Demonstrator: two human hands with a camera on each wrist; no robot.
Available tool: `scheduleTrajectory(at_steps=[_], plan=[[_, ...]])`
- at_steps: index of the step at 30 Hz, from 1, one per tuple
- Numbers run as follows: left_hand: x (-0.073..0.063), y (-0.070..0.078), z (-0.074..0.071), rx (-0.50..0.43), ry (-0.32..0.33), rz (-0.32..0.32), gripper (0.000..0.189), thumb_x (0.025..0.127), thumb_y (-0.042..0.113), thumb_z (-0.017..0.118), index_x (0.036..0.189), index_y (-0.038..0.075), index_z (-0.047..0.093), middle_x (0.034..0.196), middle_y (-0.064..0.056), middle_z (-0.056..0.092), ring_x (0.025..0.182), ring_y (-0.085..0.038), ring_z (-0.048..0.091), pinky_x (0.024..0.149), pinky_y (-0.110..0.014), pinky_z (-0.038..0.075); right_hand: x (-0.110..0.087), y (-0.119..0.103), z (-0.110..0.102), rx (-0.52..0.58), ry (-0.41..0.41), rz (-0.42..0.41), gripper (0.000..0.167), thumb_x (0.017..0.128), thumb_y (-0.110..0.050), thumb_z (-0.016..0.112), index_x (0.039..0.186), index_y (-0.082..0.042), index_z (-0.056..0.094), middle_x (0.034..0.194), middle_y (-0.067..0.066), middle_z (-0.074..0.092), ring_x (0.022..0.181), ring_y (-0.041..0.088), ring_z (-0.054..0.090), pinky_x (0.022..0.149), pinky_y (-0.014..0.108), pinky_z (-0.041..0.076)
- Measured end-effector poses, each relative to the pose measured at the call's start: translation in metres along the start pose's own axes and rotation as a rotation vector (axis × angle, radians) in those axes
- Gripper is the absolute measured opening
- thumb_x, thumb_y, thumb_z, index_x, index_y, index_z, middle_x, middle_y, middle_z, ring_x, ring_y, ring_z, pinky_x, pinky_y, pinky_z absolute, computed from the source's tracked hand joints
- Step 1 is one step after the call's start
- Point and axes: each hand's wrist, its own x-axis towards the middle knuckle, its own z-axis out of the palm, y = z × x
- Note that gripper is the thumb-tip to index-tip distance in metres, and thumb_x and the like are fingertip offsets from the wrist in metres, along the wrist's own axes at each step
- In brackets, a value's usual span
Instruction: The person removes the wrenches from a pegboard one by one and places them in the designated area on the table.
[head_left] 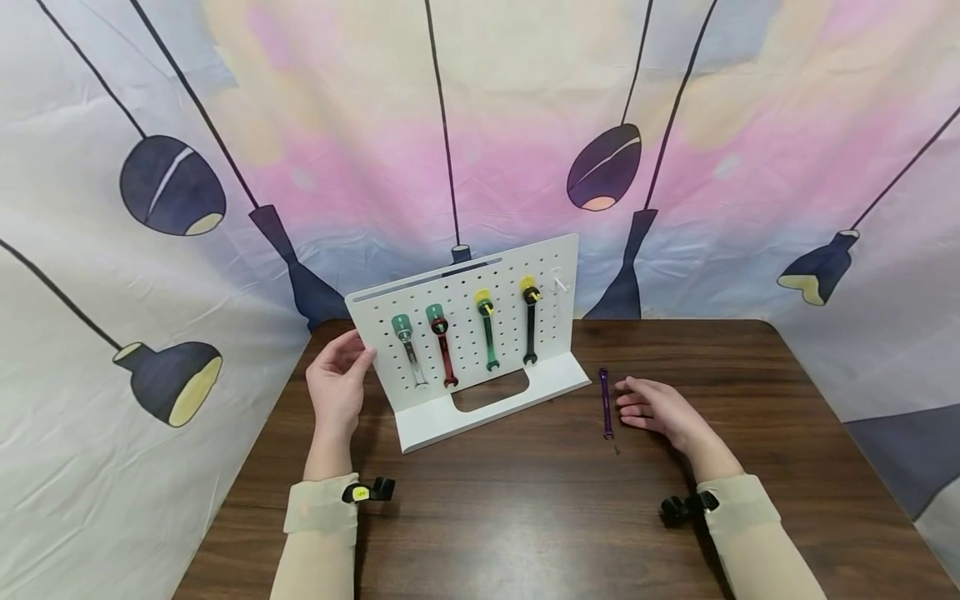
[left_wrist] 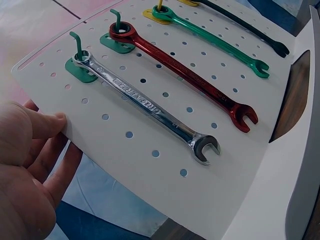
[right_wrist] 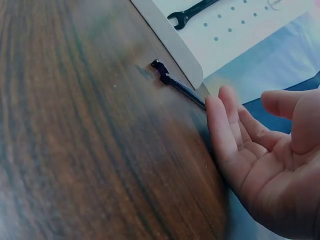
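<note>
Left hand (head_left: 337, 383) pinches the board's left edge, thumb on the front face and fingers behind; right hand (head_left: 660, 410) holds nothing, its fingers loosely bent and its thumb apart, just beside the purple wrench (head_left: 606, 404); both arms wear pale sleeves (head_left: 322, 506), each with a black wrist device; the left strap (head_left: 362, 493) bears a yellow label with dark characters too small to read.

Under the hands spreads a dark wood-grain table (head_left: 510, 500); the purple wrench lies flat on it, between the right hand and the right end of the board (head_left: 510, 325); any stamping on it cannot be made out.

The board is white, drilled with rows of holes, and stands on the table on a white base (head_left: 558, 377) with a cut-out; four wrenches hang on it by their ring ends, forked ends down; leftmost is the chrome wrench (left_wrist: 145, 106), with raised capitals along its shank that look like GEARWRENCH and a small mark near the fork that I cannot read for certain; next comes the red wrench (left_wrist: 182, 72), its lettering too faint to read; these two hang on green hooks (left_wrist: 80, 73); then the green wrench (left_wrist: 215, 42) and the black wrench (head_left: 531, 325), both on yellow hooks (head_left: 528, 286); at the far right a white hook (head_left: 560, 283) carries nothing.

Behind everything hangs a cloth (head_left: 495, 125) in pink, cream and blue, printed with dark lamps on long cords.
</note>
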Motion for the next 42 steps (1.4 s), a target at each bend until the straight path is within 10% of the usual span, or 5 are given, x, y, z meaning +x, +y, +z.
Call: scheduleTrajectory(at_steps=[42], plan=[[0.000, -0.001, -0.001, -0.061, -0.006, -0.002, 0.033, 0.093, -0.008, 0.079, 0.126, -0.003, 0.075, 0.100, 0.003, 0.074, 0.091, -0.013, 0.068, 0.074, -0.019, 0.054, 0.045, -0.037, 0.089, -0.001, 0.090, -0.147, 0.046, 0.113, -0.029, 0.057, 0.143, 0.005, 0.061, 0.112, 0.012, 0.071, 0.089, 0.010, 0.070, 0.077, 0.025, 0.058]])
